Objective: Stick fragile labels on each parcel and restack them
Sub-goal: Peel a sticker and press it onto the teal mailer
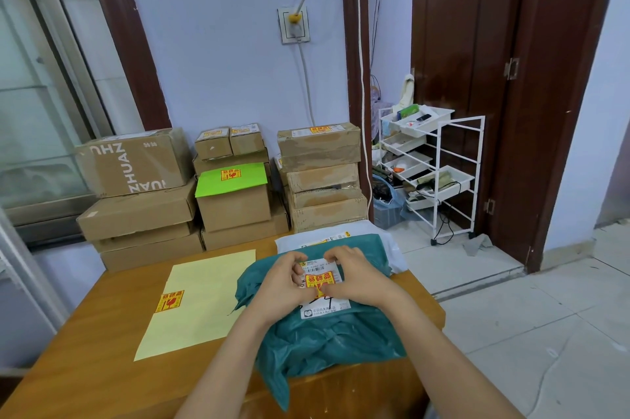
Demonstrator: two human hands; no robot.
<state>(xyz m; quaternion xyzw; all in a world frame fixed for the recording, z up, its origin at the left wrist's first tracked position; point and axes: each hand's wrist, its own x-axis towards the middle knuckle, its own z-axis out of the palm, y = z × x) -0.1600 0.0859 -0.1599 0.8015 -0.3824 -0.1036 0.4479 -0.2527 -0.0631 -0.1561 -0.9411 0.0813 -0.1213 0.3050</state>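
A teal plastic mailer parcel [327, 340] lies on the wooden table [102, 350] in front of me. On its white shipping slip sits a yellow and red fragile label [318, 279]. My left hand [283, 285] and my right hand [358, 277] press down on either side of that label, thumbs meeting at its lower edge. A pale yellow backing sheet [201, 302] lies to the left with one fragile label [169, 301] on it. A white mailer [341, 236] lies under the teal parcel's far end.
Cardboard boxes stand stacked against the wall beyond the table: a left stack [136, 193], a middle stack with a green-topped labelled box [231, 179], a right stack [322, 176]. A white wire cart [433, 166] stands at the right by a dark door.
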